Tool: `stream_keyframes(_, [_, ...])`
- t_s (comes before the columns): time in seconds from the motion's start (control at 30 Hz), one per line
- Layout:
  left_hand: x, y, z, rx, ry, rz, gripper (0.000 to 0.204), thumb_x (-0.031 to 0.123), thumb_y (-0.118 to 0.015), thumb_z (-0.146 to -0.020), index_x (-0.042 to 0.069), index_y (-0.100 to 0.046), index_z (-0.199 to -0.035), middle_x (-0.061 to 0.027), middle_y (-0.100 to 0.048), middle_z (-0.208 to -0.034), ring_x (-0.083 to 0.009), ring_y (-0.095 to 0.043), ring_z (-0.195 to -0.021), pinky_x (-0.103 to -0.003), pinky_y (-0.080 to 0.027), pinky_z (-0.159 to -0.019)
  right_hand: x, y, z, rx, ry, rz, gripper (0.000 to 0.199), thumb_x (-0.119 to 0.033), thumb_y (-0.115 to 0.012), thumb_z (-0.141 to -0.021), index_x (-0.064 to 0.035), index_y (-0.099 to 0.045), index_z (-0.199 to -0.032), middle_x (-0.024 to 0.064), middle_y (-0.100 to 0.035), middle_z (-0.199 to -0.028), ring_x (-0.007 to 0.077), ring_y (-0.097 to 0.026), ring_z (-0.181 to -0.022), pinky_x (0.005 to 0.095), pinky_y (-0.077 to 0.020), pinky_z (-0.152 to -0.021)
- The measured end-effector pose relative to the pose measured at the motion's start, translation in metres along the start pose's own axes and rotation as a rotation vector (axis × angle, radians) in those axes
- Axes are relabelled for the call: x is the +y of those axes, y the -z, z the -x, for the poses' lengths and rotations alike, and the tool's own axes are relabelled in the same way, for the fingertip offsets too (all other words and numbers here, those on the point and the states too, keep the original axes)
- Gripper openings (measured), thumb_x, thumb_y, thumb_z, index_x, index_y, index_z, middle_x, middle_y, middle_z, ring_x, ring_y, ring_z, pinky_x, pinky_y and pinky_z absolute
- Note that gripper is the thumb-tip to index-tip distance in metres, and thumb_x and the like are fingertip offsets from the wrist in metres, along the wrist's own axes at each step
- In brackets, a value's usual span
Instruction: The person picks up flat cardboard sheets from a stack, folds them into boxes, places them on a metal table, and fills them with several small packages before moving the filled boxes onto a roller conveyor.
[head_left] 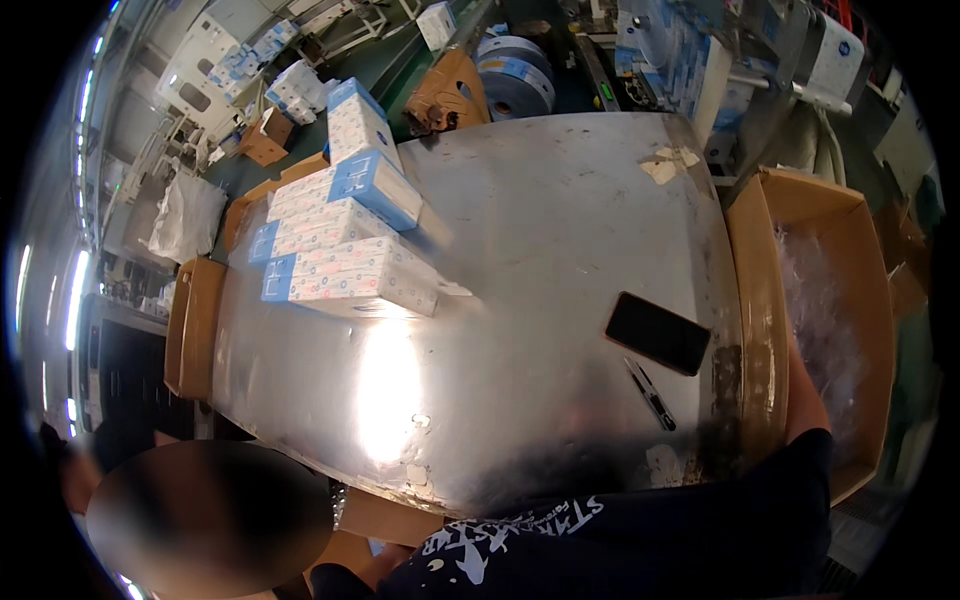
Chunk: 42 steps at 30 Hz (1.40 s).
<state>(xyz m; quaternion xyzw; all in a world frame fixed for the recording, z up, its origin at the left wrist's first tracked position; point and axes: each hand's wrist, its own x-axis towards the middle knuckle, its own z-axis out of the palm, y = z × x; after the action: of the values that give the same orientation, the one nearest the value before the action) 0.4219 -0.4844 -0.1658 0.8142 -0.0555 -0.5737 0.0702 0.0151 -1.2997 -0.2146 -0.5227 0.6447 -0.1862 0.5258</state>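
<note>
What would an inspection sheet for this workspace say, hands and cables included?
Surface: metal table, shiny and scuffed.
Job's things: right-side open carton holding translucent plastic; white-and-blue packs grouped at the table's left.
Clutter: phone and box cutter lying at the table's right.
Hands: both hidden; right forearm reaches into the open carton.
Cables: pale cable or hose, upper right; cannot tell which.
Surroundings: large rolls beyond the table; blurred person at lower left.

The tabletop [560, 230] is scuffed, glossy metal. The printed packs [365, 275] look wrapped in smooth plastic film. The box [760, 310] is matt cardboard around crinkled, see-through plastic [825, 290]; the phone [658, 333] is glossy, the shirt [690, 530] matt cloth.
</note>
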Motion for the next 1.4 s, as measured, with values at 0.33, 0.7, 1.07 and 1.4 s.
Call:
stream_keyframes(0.33, [-0.07, -0.047, -0.035, 0.083, -0.194, 0.096, 0.033, 0.03, -0.058, -0.083, 0.007, -0.06, -0.106, -0.012, -0.062, -0.094, -0.0289, -0.06, -0.089, -0.038, -0.045, -0.076, -0.123, 0.03, 0.084, -0.066, 0.476, -0.353, 0.061, 0.003, -0.06, -0.072, -0.0106, -0.04, -0.128, 0.0083, -0.055, -0.108, 0.0185, -0.056, -0.091, 0.0292, -0.0478, -0.074])
stream_keyframes(0.7, [-0.164, -0.121, -0.098, 0.426, -0.478, 0.054, 0.03, 0.029, -0.057, -0.084, 0.007, -0.064, -0.104, -0.0147, -0.066, -0.094, -0.0294, -0.063, -0.092, -0.036, -0.048, -0.076, -0.241, -0.031, 0.229, -0.061, 0.783, 0.933, 0.065, -0.001, -0.061, -0.068, -0.0204, -0.046, -0.127, 0.0178, -0.054, -0.115, 0.035, -0.052, -0.107, 0.0395, -0.0427, -0.09])
stream_keyframes(1.07, [0.064, -0.057, 0.085, 0.162, -0.526, 1.169, 0.029, 0.011, -0.055, -0.086, -0.003, -0.057, -0.11, -0.0151, -0.064, -0.101, -0.0206, -0.059, -0.098, -0.03, -0.045, -0.084, -0.194, -0.107, 0.232, -0.14, 0.712, 0.868, 0.062, -0.033, -0.068, -0.079, -0.019, -0.042, -0.134, 0.0209, -0.045, -0.128, 0.0321, -0.052, -0.11, 0.0384, -0.0461, -0.086])
stream_keyframes(1.4, [0.091, -0.017, 0.083, 0.19, -0.692, 0.675, 0.032, 0.014, -0.055, -0.09, -0.004, -0.053, -0.116, -0.0122, -0.062, -0.109, -0.019, -0.057, -0.101, -0.027, -0.044, -0.087, -0.181, -0.103, 0.204, -0.211, 0.292, -0.299, 0.048, -0.028, -0.063, -0.085, -0.0126, -0.048, -0.127, 0.0074, -0.054, -0.121, 0.0217, -0.059, -0.097, 0.0412, -0.0511, -0.071])
